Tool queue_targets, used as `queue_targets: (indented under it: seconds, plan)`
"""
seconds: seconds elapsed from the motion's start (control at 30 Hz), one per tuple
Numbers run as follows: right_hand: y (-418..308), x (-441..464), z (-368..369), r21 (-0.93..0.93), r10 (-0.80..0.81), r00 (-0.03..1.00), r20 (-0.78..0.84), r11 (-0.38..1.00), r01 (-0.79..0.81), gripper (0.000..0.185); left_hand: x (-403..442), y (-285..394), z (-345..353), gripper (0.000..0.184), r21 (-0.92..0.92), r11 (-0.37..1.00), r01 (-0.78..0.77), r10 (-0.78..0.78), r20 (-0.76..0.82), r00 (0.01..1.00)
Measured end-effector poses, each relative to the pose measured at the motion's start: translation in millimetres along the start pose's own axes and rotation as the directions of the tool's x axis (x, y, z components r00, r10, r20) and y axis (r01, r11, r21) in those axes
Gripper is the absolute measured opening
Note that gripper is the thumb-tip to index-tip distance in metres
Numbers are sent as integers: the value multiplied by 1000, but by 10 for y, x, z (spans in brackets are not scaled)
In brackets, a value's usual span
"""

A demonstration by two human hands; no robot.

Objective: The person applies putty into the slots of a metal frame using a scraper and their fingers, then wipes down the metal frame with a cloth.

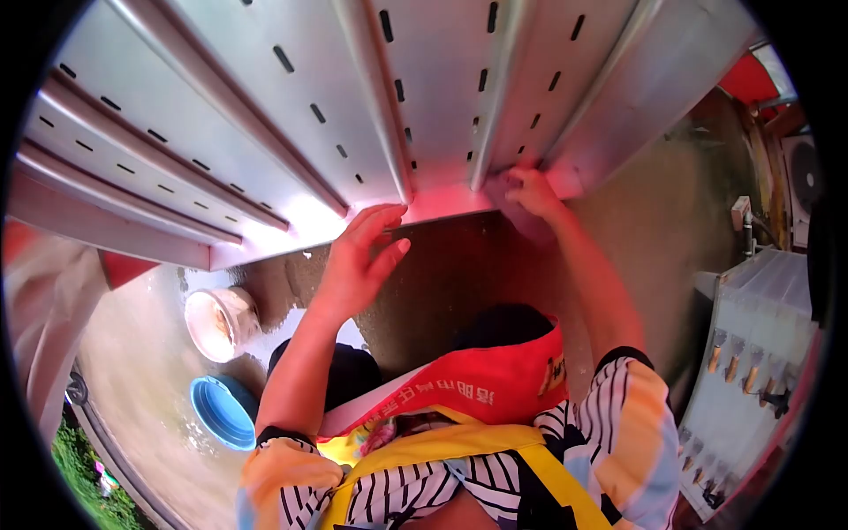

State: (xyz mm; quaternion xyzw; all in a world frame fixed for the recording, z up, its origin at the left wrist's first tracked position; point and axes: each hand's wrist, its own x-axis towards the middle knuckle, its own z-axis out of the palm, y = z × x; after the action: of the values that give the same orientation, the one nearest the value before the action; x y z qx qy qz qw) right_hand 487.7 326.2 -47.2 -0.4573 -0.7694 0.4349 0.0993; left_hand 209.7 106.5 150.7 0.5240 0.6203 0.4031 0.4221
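A large silvery metal panel (433,88) with raised ridges and rows of slots fills the upper view. At its near edge, my right hand (533,194) grips a dark purplish cloth (526,221) and presses it against the metal. Part of the cloth is hidden behind the fingers. My left hand (365,250) is at the same edge, further left, with thumb and fingers apart and nothing held. Its fingertips reach the panel's rim, but I cannot tell whether they touch.
On the wet floor to the left are a whitish bucket (221,324) and a blue basin (223,412). A pale cabinet (758,336) with several brush-like tools hanging on it stands at the right. A red and yellow apron (495,380) covers my front.
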Motion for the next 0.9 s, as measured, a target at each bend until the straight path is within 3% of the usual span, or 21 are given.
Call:
queue_targets:
  seconds: [0.03, 0.13, 0.23, 0.33, 0.43, 0.53, 0.63, 0.7, 0.83, 0.9]
  plan:
    - [-94, -67, 52, 24, 87, 977, -196, 996, -83, 39, -24, 18, -27, 37, 1, 1000, 6, -6, 0, 1000]
    - [-25, -100, 416, -299, 10, 989, -150, 953, -55, 43, -46, -10, -120, 35, 6, 1000, -6, 6, -19, 1000]
    - [-322, -249, 332, 95, 124, 984, 129, 986, -136, 34, -79, -3, -225, 34, 22, 1000, 9, -8, -39, 999]
    - [-901, -391, 442, -131, -173, 963, -207, 980, 148, 28, -107, -16, -251, 33, -25, 1000, 14, -15, -57, 998]
    - [-515, -188, 1001, -453, -179, 953, -245, 890, 51, 27, -126, 11, -278, 32, -14, 1000, -12, 11, -42, 999]
    - [-759, -160, 1067, -447, 75, 973, -218, 878, -168, 29, -183, 33, -315, 31, 3, 1000, -3, 3, -36, 999]
    - [-917, -154, 534, -70, 186, 978, 92, 981, -180, 29, -230, 74, -331, 32, -43, 999, 8, -9, -24, 1000]
    - [-805, -262, 525, -289, -82, 995, -60, 955, 62, 26, -232, 77, -351, 32, -57, 998, 1, -3, -29, 1000]
    - [-735, -326, 828, -571, -507, 847, -158, 747, 340, 18, -283, 137, -340, 31, -52, 999, 9, -10, -24, 1000]
    - [-863, -235, 964, -617, -502, 842, -197, 731, 292, 15, -287, 141, -327, 30, -43, 999, 12, -13, -27, 1000]
